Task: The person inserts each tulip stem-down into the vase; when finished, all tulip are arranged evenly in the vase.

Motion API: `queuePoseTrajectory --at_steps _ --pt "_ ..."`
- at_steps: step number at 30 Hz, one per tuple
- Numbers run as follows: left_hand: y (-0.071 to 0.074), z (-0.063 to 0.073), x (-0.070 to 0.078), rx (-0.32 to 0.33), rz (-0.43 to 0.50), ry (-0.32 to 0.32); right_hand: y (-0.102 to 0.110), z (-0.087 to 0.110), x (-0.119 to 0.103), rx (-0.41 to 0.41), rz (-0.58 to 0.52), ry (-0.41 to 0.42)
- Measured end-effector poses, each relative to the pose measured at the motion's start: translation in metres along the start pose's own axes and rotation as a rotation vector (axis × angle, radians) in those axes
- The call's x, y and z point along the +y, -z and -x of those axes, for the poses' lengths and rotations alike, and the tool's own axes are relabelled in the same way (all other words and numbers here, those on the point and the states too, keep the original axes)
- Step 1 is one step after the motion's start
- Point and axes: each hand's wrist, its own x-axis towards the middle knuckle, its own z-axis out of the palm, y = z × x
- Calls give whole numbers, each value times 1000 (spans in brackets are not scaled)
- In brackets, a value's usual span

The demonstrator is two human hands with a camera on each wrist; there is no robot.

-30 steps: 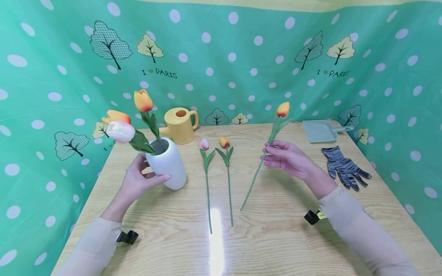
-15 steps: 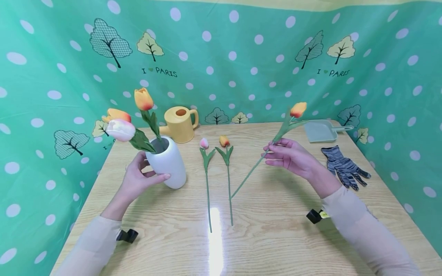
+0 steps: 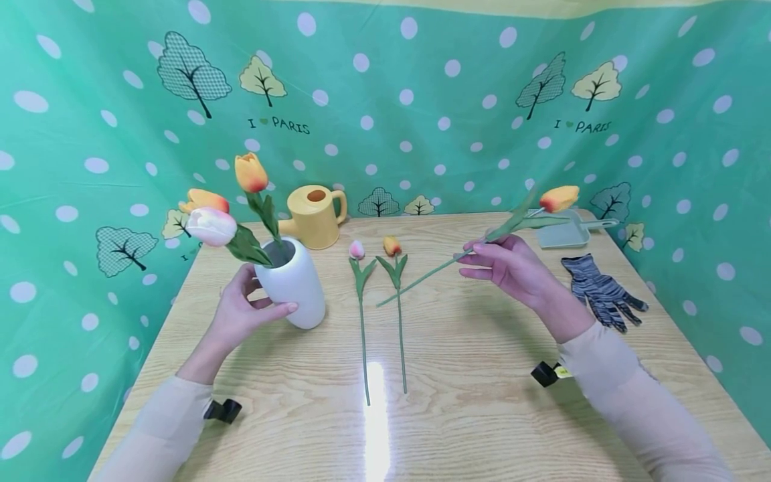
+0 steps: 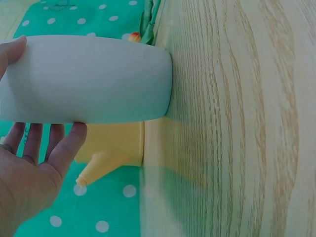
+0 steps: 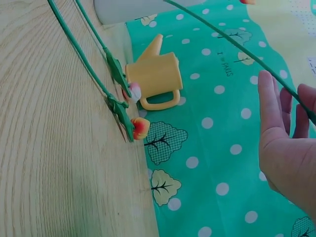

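My left hand (image 3: 237,314) holds the white vase (image 3: 296,289) around its side, thumb in front. In the left wrist view, the vase's (image 4: 94,79) base is right at the tabletop. Two orange tulips (image 3: 250,173) and a white-pink tulip (image 3: 212,226) lean out of its mouth. My right hand (image 3: 512,269) pinches an orange-yellow tulip (image 3: 560,199) by the stem just below its leaves. That stem slants down-left, its bloom to the right; in the right wrist view the stem (image 5: 237,45) runs across above the fingers.
A pink tulip (image 3: 357,250) and an orange tulip (image 3: 391,246) lie side by side mid-table. A yellow watering can (image 3: 314,217) stands behind the vase. At the right are a pale green dustpan (image 3: 563,231) and a grey patterned glove (image 3: 602,291). A dotted green cloth (image 3: 421,161) hangs behind.
The tulip in my right hand has tipped over: its bloom has swung right and its stem end has swung left and up, across the lying orange tulip in view. Left hand and vase stay put.
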Motion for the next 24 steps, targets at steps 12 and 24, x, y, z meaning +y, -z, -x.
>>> queuePoseTrajectory --at_steps 12,24 --pt "0 0 0 -3 1 -3 -6 -4 1 -13 -22 104" --pt "0 0 0 -2 -9 -8 -17 -10 3 36 -24 234"
